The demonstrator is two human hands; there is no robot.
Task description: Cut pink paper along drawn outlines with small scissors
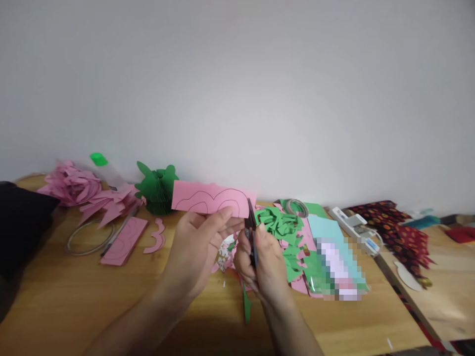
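Note:
My left hand pinches the lower edge of a pink paper strip between thumb and fingers. Curved outlines are drawn on the strip in dark pencil or pen. My right hand is wrapped round dark scissors. Their blades point up at the strip's right end, partly across its edge; whether they are cutting I cannot tell. Left of my hands lie a stack of pink paper strips with similar drawn lines and a wavy pink cut-out.
Green paper scraps are heaped behind my right hand. A tape roll, light-blue paper and a power strip lie to the right. Folded pink paper and a green paper shape stand at the back left, near a cable loop.

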